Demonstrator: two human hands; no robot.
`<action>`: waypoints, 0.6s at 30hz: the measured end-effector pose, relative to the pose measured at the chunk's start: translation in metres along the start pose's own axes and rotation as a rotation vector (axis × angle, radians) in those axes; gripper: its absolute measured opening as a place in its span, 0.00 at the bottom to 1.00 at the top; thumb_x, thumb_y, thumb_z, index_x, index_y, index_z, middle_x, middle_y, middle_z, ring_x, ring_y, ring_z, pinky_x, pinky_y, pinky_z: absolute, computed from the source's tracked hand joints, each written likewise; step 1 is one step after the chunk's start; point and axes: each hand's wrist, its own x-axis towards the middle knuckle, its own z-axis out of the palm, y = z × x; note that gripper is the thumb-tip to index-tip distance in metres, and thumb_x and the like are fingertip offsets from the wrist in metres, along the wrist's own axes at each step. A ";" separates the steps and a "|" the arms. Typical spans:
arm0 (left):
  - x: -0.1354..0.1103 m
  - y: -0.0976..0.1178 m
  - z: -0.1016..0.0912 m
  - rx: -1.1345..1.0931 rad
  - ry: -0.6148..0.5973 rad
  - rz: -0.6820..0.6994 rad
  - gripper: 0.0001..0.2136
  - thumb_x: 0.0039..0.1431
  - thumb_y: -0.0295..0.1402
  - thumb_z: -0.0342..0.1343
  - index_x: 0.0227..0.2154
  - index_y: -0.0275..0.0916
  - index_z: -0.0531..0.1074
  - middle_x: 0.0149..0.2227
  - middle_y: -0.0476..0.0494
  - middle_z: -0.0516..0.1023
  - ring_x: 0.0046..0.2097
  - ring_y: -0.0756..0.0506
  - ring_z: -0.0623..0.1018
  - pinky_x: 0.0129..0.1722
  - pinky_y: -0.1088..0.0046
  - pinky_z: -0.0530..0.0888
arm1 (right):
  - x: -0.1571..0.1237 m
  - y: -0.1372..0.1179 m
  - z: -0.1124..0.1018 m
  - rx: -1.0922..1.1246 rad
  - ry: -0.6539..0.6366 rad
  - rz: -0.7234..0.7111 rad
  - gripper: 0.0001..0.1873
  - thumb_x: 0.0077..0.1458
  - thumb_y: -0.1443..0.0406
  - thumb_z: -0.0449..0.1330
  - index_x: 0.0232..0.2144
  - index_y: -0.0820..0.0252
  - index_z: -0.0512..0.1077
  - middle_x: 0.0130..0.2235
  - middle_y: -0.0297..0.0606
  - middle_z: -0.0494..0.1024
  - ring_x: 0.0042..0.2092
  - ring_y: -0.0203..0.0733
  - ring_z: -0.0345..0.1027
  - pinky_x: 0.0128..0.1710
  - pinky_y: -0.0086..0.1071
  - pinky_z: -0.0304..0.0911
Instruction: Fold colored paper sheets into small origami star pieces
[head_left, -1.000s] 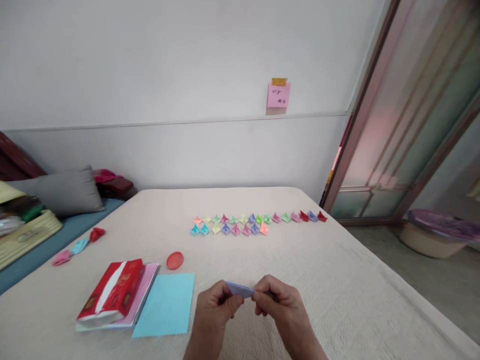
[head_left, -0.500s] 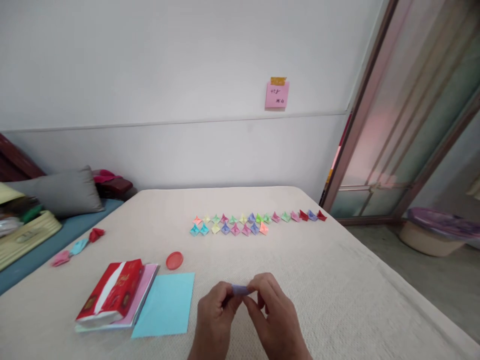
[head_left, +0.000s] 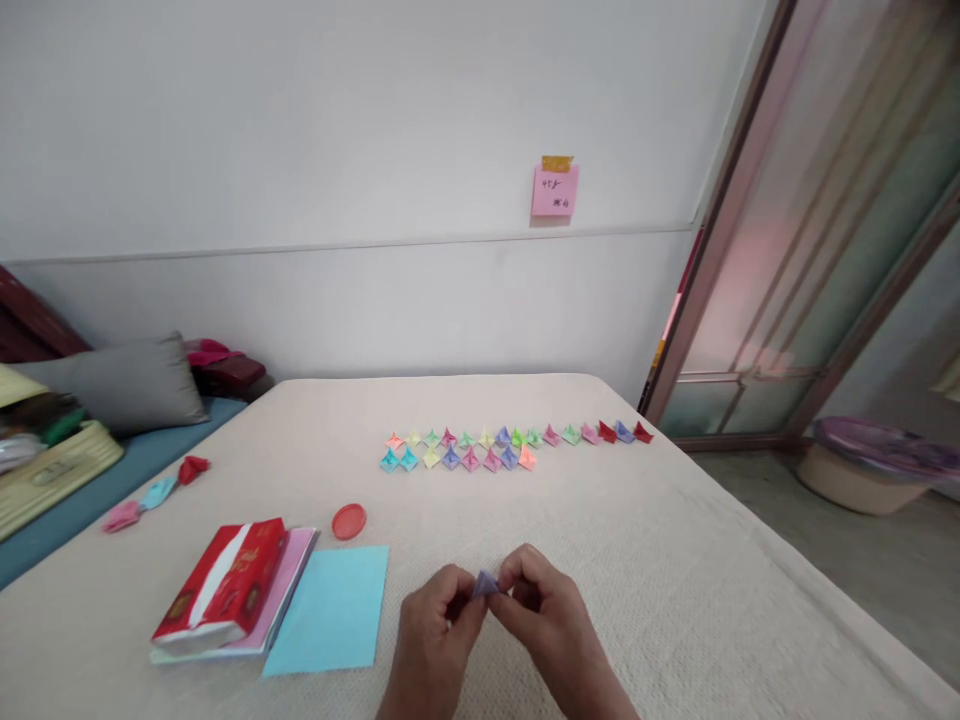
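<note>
A small folded piece of purple paper point(head_left: 485, 584) shows a pointed, triangular top between my fingertips. My left hand point(head_left: 435, 625) pinches its left side with thumb and forefinger. On the other side, my right hand point(head_left: 544, 610) grips it the same way, fingers curled. Both hands are just above the cream tablecloth point(head_left: 675, 580). A light-blue paper sheet point(head_left: 330, 610) lies flat to the left of my left hand. Farther back stand small folded paper boats point(head_left: 470, 459) in several colours, set out in two rows.
A red tissue pack point(head_left: 225, 585) rests on a stack of coloured paper point(head_left: 289, 580). Behind it lies a round red lid point(head_left: 349, 521). Pink, blue and red paper pieces point(head_left: 158, 492) sit near the left edge. A lidded tub point(head_left: 862, 465) stands on the floor at right.
The purple paper has turned from a flat strip shape to an upright triangular point between my fingers. My hands have shifted only slightly.
</note>
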 end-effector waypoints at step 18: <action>0.006 0.003 -0.007 -0.609 -0.142 -0.244 0.09 0.50 0.38 0.62 0.26 0.37 0.71 0.23 0.51 0.69 0.24 0.52 0.67 0.25 0.76 0.63 | -0.001 -0.008 -0.005 0.657 -0.284 0.321 0.04 0.43 0.71 0.55 0.20 0.63 0.70 0.18 0.30 0.67 0.21 0.31 0.56 0.21 0.26 0.47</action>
